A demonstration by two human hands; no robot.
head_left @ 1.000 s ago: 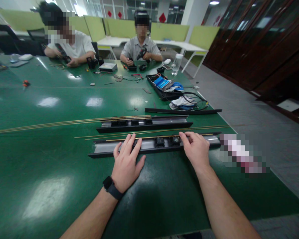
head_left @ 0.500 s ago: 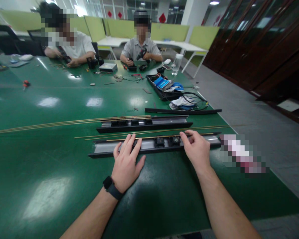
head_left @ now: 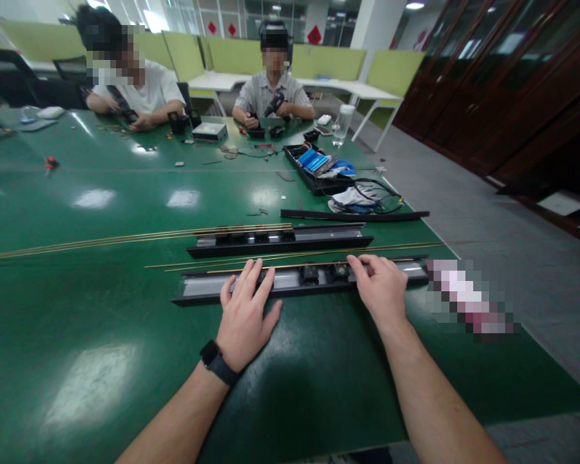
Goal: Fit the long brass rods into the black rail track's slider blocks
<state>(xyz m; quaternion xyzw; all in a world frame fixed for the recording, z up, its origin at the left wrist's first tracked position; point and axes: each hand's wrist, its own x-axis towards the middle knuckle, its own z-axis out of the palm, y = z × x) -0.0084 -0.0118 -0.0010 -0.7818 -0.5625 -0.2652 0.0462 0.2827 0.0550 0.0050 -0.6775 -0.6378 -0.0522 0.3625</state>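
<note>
My left hand (head_left: 244,316) lies spread over the near channel (head_left: 203,287); my right hand (head_left: 381,290) pinches the brass rod (head_left: 294,266) — already laid along the channel's far side — while two loose rods (head_left: 193,263) lie outside, just behind.

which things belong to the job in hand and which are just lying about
Job in hand:
near channel, under the left hand
its black blocks
gold rod, at the right hand
likely the far channel and its rods

Apparently just lying about:
white-and-blue gloves
black tray
clear bottle
</note>
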